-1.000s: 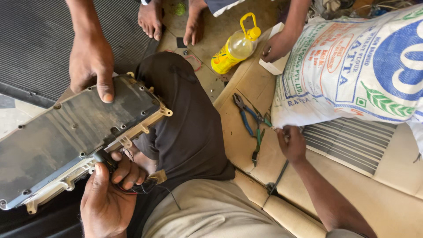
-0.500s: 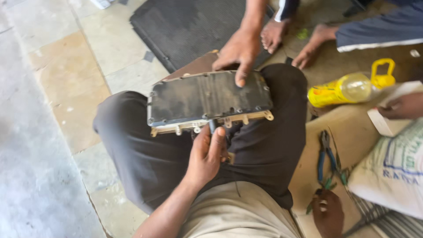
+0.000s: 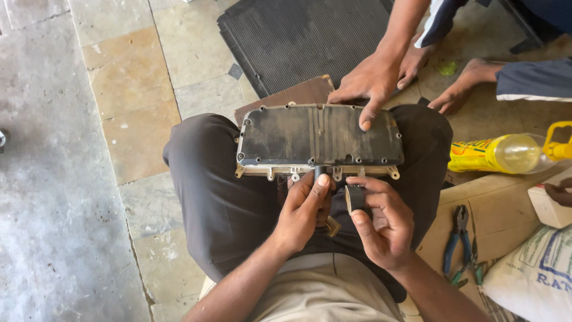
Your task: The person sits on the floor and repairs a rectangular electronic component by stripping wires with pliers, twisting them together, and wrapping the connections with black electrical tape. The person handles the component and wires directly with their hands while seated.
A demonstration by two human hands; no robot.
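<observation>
A dirty flat metal box (image 3: 310, 137) with bolts round its rim lies across my lap. My left hand (image 3: 301, 211) pinches a short black cable (image 3: 319, 174) that comes out of the box's near edge. Beside it, my right hand (image 3: 384, 223) holds a small roll of black tape (image 3: 356, 198) close to that cable. Another person's hand (image 3: 364, 83) presses down on the box's far right corner.
A black finned panel (image 3: 310, 36) lies on the stone floor beyond the box, with a brown board (image 3: 286, 96) at its edge. To the right are a yellow bottle (image 3: 497, 154), pliers (image 3: 459, 238) on cardboard (image 3: 494, 200), a white sack (image 3: 536, 280) and another person's feet (image 3: 471, 80).
My right hand has left the cardboard by the pliers and come to the box's near edge with the tape roll. The view swung left. My left hand stays at the cable.
</observation>
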